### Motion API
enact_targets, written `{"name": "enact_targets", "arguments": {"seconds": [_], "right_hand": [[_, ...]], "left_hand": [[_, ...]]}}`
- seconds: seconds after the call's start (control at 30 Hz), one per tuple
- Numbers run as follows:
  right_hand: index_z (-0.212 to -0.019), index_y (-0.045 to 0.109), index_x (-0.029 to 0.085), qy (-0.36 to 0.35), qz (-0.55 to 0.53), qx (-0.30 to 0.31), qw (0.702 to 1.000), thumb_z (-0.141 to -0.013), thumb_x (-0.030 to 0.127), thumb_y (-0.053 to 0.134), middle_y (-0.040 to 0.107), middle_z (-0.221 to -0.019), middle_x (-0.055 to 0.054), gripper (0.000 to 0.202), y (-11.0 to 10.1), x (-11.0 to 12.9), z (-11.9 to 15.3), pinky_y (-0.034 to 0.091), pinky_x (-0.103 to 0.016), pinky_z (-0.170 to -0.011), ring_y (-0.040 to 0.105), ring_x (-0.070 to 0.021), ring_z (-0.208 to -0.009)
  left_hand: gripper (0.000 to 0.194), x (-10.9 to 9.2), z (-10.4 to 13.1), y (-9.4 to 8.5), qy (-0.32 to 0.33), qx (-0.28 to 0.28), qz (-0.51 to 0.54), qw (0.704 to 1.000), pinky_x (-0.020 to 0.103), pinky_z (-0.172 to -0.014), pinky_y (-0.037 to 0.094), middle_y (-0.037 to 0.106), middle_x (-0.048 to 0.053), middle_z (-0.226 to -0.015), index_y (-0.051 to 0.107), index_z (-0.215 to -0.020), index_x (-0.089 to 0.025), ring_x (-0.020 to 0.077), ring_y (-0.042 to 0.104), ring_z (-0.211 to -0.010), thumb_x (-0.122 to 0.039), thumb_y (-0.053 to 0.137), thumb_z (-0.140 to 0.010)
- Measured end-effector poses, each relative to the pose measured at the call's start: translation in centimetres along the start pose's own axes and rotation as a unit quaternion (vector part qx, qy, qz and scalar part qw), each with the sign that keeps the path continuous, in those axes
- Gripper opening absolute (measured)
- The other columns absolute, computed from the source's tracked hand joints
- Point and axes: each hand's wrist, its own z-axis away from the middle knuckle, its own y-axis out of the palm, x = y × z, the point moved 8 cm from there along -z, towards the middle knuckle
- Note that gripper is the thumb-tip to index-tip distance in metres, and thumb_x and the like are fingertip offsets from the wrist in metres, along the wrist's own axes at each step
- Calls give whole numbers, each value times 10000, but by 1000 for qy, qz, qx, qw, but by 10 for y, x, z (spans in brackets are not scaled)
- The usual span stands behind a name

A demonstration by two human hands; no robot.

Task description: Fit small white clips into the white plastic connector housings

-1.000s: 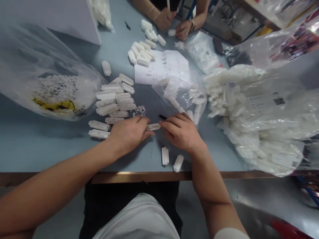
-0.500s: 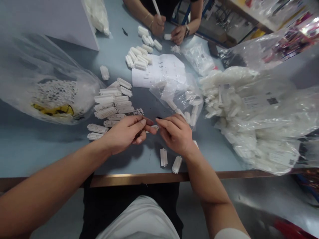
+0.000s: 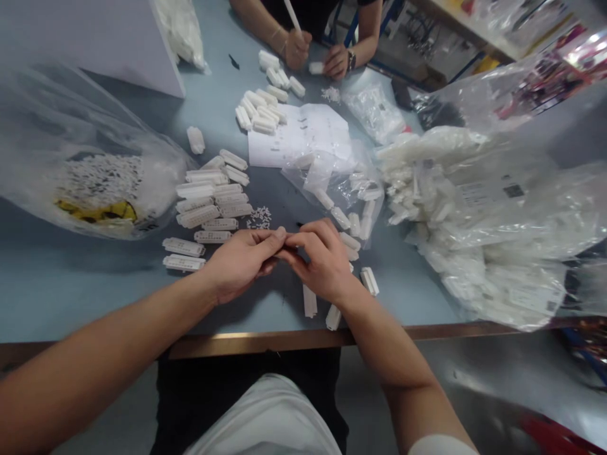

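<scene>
My left hand (image 3: 246, 260) and my right hand (image 3: 322, 258) meet fingertip to fingertip over the middle of the table. Both are closed, and whatever they pinch is hidden by the fingers. Beside my left hand lies a group of white slotted plastic pieces (image 3: 199, 216), with a small pile of tiny white bits (image 3: 260, 218) just beyond the fingers. Below and beside my right hand are a few more white pieces, one upright in view (image 3: 310, 301) and another tilted (image 3: 368, 281).
A clear bag of small white parts (image 3: 102, 180) stands at left. Large bags of white pieces (image 3: 493, 221) fill the right. Across the table (image 3: 403, 287), a person's hands (image 3: 298, 50) hold a pen-like white stick near more white pieces (image 3: 263, 110) and a paper sheet (image 3: 275, 148).
My right hand has moved left and now touches my left hand. The white piece seen between my fingers earlier is out of sight, and more pieces show behind my right wrist.
</scene>
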Motion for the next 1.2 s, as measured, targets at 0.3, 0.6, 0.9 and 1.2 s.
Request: {"name": "enact_targets", "arguments": {"seconds": [0.3, 0.6, 0.9, 1.2], "right_hand": [[-911, 616, 219, -30, 62, -20, 997, -952, 227, 609, 633, -852, -50, 43, -3, 8, 1, 474, -357, -765, 574, -193, -821], [-874, 606, 216, 7, 2, -7, 1000, -935, 194, 591, 615, -855, -52, 66, -4, -3, 0, 515, -354, -762, 585, -192, -832], [-880, 641, 214, 40, 1, 113, 993, -905, 166, 590, 640, -872, -60, 74, 4, -32, 4, 519, -350, -777, 615, -213, -870], [-875, 662, 175, 7, 39, 190, 981, -942, 153, 519, 667, -888, -107, 160, 21, -31, 6, 526, -394, -829, 602, -242, -882]], "left_hand": [[417, 0, 1, 2, 6, 23, -20, 1000, 229, -503, 305, 462, -25, -576, 568, -667, -171, 94, 374, -529, -487, 548, -938], [416, -7, 3, -1, 6, 15, -118, 993, 248, -490, 297, 491, -25, -560, 597, -711, -198, 115, 394, -506, -521, 483, -947], [343, -42, 11, -15, 172, -121, -604, 769, 300, -702, 444, 757, 48, -916, 735, -1036, -219, 229, 683, -836, -444, 487, -960], [349, -20, 8, -1, 143, -58, -766, 623, 333, -564, 383, 739, 114, -862, 704, -1105, -180, 303, 705, -775, -454, 533, -974]]}}
